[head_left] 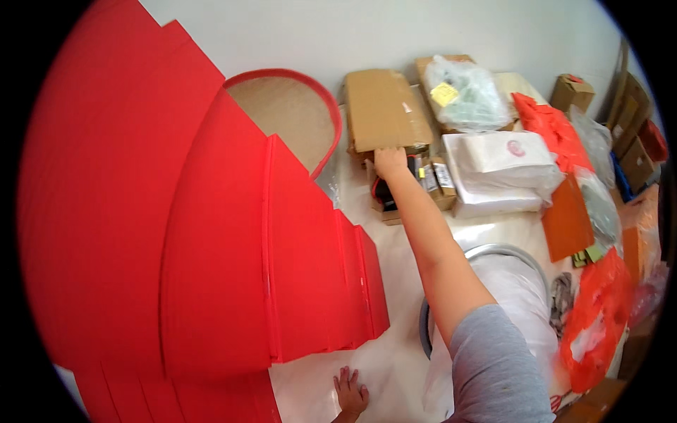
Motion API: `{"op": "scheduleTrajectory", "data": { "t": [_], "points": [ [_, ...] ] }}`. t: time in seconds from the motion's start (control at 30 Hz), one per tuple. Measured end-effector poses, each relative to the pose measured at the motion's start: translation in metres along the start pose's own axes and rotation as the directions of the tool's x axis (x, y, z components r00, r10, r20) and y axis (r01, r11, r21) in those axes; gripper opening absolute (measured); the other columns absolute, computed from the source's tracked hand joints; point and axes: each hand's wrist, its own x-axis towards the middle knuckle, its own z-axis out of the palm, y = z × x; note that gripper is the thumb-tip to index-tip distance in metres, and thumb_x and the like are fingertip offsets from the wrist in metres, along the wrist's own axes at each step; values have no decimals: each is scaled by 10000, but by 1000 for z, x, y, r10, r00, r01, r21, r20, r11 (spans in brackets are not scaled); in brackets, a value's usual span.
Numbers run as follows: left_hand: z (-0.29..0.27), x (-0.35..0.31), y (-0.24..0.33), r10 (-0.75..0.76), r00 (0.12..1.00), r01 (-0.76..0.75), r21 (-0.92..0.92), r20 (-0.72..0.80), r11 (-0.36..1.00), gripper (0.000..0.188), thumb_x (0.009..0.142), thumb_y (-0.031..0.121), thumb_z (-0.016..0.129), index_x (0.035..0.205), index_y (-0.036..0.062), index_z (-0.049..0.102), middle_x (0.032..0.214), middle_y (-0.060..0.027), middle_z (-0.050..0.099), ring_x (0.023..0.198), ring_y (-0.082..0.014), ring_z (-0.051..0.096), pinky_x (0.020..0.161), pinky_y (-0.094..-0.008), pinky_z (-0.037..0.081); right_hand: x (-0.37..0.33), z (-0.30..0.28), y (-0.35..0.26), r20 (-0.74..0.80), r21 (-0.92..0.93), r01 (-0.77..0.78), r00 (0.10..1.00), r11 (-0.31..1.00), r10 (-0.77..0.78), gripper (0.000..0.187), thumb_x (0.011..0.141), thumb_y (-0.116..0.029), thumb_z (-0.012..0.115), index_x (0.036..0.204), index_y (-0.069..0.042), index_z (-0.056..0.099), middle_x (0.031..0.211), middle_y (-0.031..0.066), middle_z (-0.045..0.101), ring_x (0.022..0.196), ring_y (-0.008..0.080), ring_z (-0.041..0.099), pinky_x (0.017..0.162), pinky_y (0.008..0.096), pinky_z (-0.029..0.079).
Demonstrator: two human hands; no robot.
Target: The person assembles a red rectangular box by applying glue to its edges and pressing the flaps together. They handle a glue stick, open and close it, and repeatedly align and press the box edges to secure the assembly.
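My right hand (390, 162) reaches far forward, its fingers closed at the near edge of a flat brown cardboard box (386, 109). Just below that edge is an open carton (389, 217) with dark items inside, partly covered by my right wrist. Small brown boxes with white labels (443, 176) stand beside it. My left hand (350, 392) is at the bottom of the view, open, fingers spread against the pale floor (310, 388). Close to it on the left rise large stacked red panels or boxes (218, 268).
A round tan piece with a red rim (337, 127) leans by the white wall. On the right are a white foam box (493, 204), a clear plastic bundle (469, 99), red plastic bags (599, 324) and a grey-rimmed round container (539, 268) with white material.
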Motion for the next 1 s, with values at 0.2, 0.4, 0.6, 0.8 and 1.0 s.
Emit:
{"op": "scheduleTrajectory", "data": {
  "t": [0.2,0.4,0.6,0.8,1.0],
  "points": [
    [-4,-1,4,-32,999,31,28,42,999,548,767,229,553,1267,28,452,1405,-222,319,1329,-377,271,1071,-596,156,10,-25,9,-103,-6,215,971,977,-214,234,853,-226,531,989,-59,623,931,174,665,868,337,644,756,445,492],
    [4,4,9,-19,1000,19,-3,-25,1000,552,773,214,559,1286,51,437,1416,-198,316,1351,-345,246,1095,-562,147,-22,-212,61,-314,60,301,911,952,-268,255,841,-268,577,910,-23,585,893,190,648,884,343,626,715,456,501],
    [-6,-12,14,-56,996,56,-10,-68,998,595,846,338,588,1331,51,397,1404,-170,346,1326,-298,303,1100,-455,225,-189,-329,99,-411,49,401,843,915,-347,266,823,-243,596,951,-11,574,797,196,614,725,394,569,647,459,446],
    [-59,-61,63,-208,977,188,-663,51,724,539,888,341,576,1320,66,407,1221,-152,528,1149,-273,507,987,-356,395,-436,-351,96,-441,452,403,876,796,-194,71,855,-69,565,864,1,561,755,73,534,629,140,475,559,272,371],
    [-148,-233,128,-154,982,-27,-878,-114,478,547,887,307,603,1336,73,396,1206,-115,539,1140,-203,514,973,-343,403,-640,-220,-59,-140,614,524,808,590,-572,145,753,-148,680,723,-42,586,553,129,533,466,200,523,461,334,416]
  ]
}}
